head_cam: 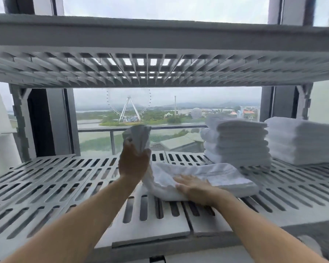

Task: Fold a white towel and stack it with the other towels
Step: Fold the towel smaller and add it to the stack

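2 towel stacks [237,141] just beside the white towel [207,177] on slotted shelf [65,186]

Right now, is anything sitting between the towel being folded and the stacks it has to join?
Nothing visible. The white towel lies on the slatted shelf directly in front of the nearer stack, with only bare shelf between. The second stack stands further right.
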